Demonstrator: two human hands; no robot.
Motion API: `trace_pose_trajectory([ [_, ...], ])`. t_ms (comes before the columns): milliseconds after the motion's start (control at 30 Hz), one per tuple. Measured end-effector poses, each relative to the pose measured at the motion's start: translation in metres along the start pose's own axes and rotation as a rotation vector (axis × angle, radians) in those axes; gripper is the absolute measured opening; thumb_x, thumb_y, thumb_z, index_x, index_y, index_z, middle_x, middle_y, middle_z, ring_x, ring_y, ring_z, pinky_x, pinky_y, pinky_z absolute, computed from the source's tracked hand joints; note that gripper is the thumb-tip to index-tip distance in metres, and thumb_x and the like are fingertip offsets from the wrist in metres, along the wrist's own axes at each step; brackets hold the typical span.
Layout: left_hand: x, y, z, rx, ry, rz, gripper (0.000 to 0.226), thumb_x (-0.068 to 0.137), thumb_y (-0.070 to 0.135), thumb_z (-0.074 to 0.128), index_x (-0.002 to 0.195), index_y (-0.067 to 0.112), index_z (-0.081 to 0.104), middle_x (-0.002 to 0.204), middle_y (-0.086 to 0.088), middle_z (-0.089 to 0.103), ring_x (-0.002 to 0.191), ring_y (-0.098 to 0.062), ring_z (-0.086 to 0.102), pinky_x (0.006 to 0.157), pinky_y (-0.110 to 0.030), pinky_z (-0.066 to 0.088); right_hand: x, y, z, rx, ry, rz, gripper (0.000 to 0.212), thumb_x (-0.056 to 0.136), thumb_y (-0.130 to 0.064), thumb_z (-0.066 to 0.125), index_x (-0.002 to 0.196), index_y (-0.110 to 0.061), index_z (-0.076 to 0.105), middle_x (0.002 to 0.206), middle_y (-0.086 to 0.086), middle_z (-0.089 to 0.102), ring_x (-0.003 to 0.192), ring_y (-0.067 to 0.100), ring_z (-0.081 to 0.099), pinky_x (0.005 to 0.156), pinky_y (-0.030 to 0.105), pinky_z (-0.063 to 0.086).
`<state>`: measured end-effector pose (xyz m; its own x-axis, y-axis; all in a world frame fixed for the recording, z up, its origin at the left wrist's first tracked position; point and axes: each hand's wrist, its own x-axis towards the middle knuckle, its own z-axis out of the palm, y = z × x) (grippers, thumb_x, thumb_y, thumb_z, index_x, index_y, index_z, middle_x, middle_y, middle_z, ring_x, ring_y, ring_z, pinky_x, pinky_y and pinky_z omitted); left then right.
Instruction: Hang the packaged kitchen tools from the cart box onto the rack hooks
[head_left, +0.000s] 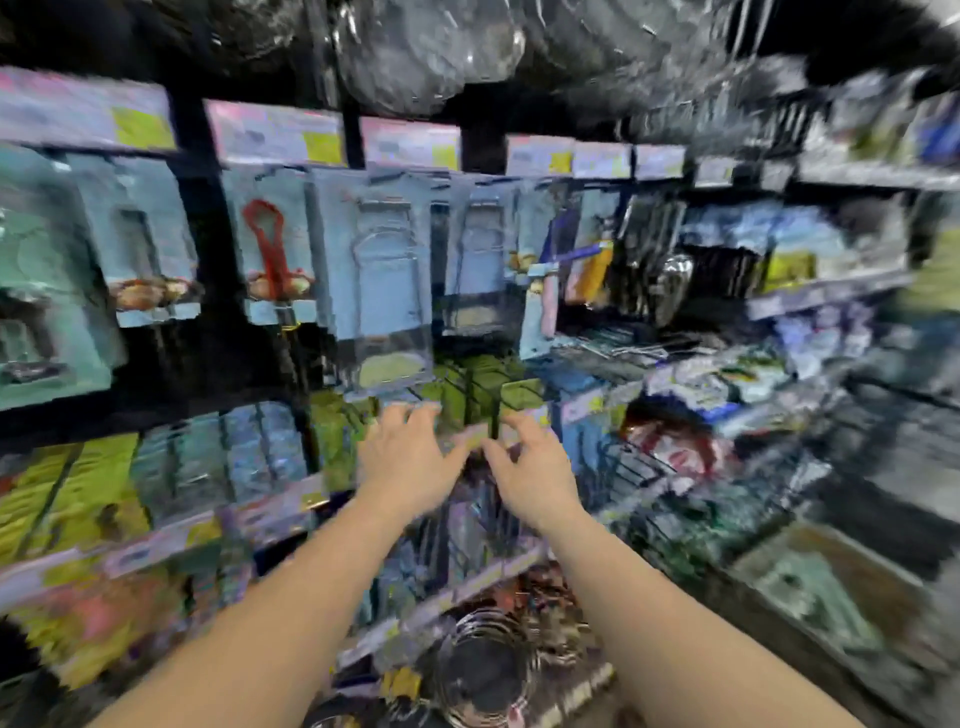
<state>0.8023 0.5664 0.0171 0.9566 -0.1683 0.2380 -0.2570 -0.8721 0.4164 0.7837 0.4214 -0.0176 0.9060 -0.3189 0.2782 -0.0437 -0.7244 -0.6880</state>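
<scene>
The whole view is smeared by motion blur, so no brand, label or price can be read anywhere; the tags show only as pale pink-and-lilac strips with yellow-green patches.

Both bare forearms reach forward from the bottom edge to the middle of the dark store rack (332, 364). The left hand (402, 460) and the right hand (535, 470) sit close together, thumbs turned toward each other, fingers loosely curved. Between the thumbs lies a narrow pale package edge with a thin dark vertical line (480, 434), probably a packaged tool or a hook. Both hands seem to touch or pinch it, but the blur hides the grip, so I cannot tell whether either hand truly holds it.

Just behind the fingertips hang yellow-green carded packages (467, 384). Above them a row of light-blue blister cards hangs under the price-tag strip (275, 132): one carries a red-handled tool (267, 244), and a taller clear-fronted blue card (387, 280) hangs beside it toward the centre. Further right hangs a package with a purple and yellow tool (582, 260), then shiny metal utensils (672, 280).

Along the rack's top edge hang clear plastic-wrapped round items (426, 52). At the bottom edge, between the forearms, sit round wire-rimmed strainers (483, 665). At the lower right corner stands an open brown cardboard box (831, 587) with pale packages inside, well apart from the hands.
</scene>
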Motion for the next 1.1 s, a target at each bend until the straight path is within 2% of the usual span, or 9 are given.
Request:
trace_pose_trajectory([
  [167,-0.007,0.158,0.087,0.07,-0.125,0.224,0.064,0.089,0.059,0.056,0.138,0.02,0.047,0.14,-0.01,0.049,0.13,-0.033,0.044,0.106,-0.043,0.041,-0.009,0.134,-0.128,-0.293,0.124,0.083,0.05,0.094,-0.048,0.047,0.137,-0.024,0.053,0.131,0.006,0.059,0.123,0.029,0.053,0.098,0.038,0.046],
  [300,-0.013,0.258,0.138,0.116,-0.214,0.362,0.069,0.093,0.061,0.049,0.148,0.022,0.037,0.146,-0.006,0.042,0.134,-0.032,0.04,0.107,-0.043,0.038,-0.016,0.213,-0.202,-0.376,0.161,0.212,0.046,0.093,-0.049,0.048,0.135,-0.031,0.053,0.126,0.006,0.06,0.118,0.03,0.054,0.092,0.042,0.05],
  [400,-0.011,0.31,0.173,0.125,-0.24,0.459,0.066,0.093,0.061,0.047,0.147,0.024,0.039,0.148,-0.006,0.041,0.137,-0.032,0.037,0.111,-0.045,0.035,-0.017,0.26,-0.239,-0.397,0.206,0.315,0.049,0.094,-0.051,0.046,0.138,-0.032,0.05,0.134,0.005,0.056,0.123,0.029,0.051,0.098,0.04,0.048],
  [533,0.0,0.357,0.22,0.11,-0.303,0.553,0.064,0.091,0.059,0.051,0.144,0.026,0.04,0.15,-0.005,0.039,0.139,-0.031,0.033,0.114,-0.047,0.029,-0.015,0.315,-0.264,-0.344,0.231,0.432,0.049,0.095,-0.052,0.047,0.14,-0.034,0.046,0.142,0.002,0.048,0.13,0.027,0.044,0.102,0.042,0.042],
  [667,0.031,0.394,0.276,0.118,-0.37,0.607,0.067,0.091,0.061,0.049,0.147,0.027,0.036,0.152,-0.006,0.036,0.141,-0.031,0.029,0.116,-0.048,0.028,0.008,0.366,-0.279,-0.341,0.228,0.531,0.052,0.092,-0.053,0.051,0.141,-0.036,0.044,0.143,0.002,0.047,0.13,0.027,0.045,0.104,0.045,0.043],
  [933,0.118,0.456,0.376,0.077,-0.53,0.703,0.067,0.088,0.061,0.053,0.145,0.029,0.039,0.151,-0.005,0.038,0.139,-0.031,0.033,0.112,-0.048,0.028,0.073,0.47,-0.311,-0.359,0.243,0.735,0.055,0.089,-0.044,0.062,0.14,-0.033,0.046,0.135,0.003,0.053,0.125,0.025,0.049,0.101,0.039,0.044],
  [1100,0.153,0.471,0.432,0.092,-0.641,0.667,0.07,0.089,0.059,0.055,0.15,0.029,0.034,0.155,-0.005,0.034,0.142,-0.031,0.031,0.116,-0.049,0.027,0.094,0.539,-0.295,-0.254,0.199,0.888,0.063,0.086,-0.041,0.066,0.142,-0.028,0.042,0.135,0.006,0.054,0.12,0.026,0.055,0.099,0.045,0.05],
])
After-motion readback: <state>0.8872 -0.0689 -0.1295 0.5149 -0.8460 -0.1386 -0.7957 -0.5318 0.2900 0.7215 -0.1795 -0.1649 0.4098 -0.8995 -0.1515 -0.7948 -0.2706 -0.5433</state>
